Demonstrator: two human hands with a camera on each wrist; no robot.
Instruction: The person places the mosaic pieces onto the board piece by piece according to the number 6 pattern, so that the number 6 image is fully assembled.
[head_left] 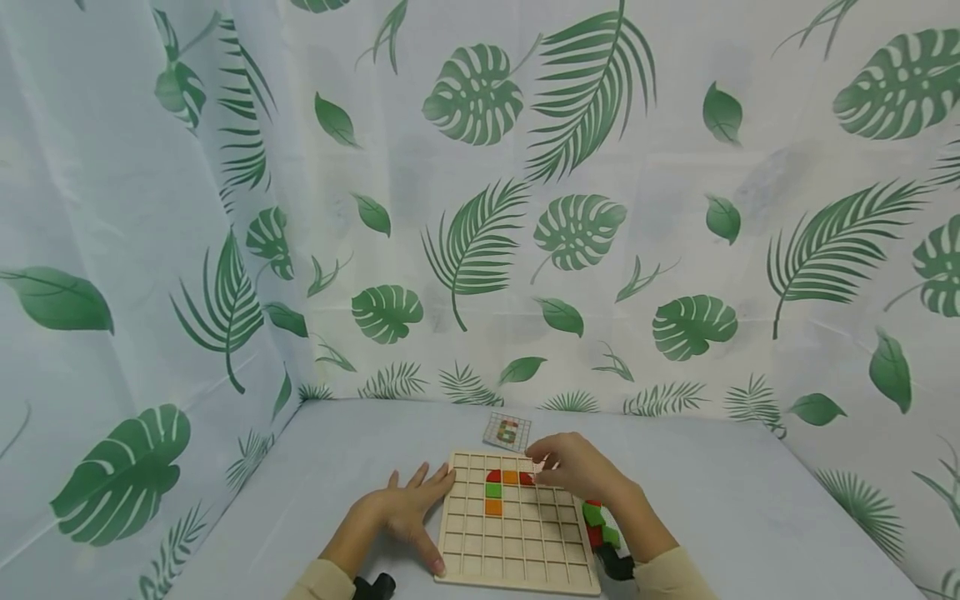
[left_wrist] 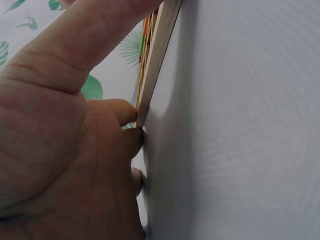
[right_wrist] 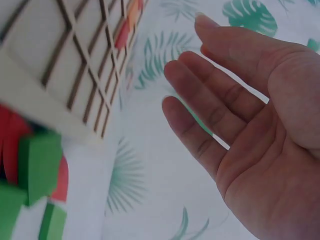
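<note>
A square wooden grid board (head_left: 522, 551) lies on the table. Set in its upper cells are a red piece with a rounded corner (head_left: 493, 476), an orange square (head_left: 510, 477), another red piece (head_left: 527, 479), a green square (head_left: 493, 491) and a lower orange square (head_left: 492, 507). My left hand (head_left: 405, 508) has its fingers spread, with fingertips and thumb against the board's left edge. Over the board's upper right, beside the second red piece, hovers my right hand (head_left: 573, 467). The right wrist view shows its fingers (right_wrist: 192, 122) loosely bent, with nothing between them.
A small card (head_left: 507, 431) with a coloured grid figure lies behind the board. Loose green and red blocks (head_left: 595, 515) are piled by its right edge, partly hidden by my right forearm. A leaf-printed curtain (head_left: 480, 350) stands behind the table.
</note>
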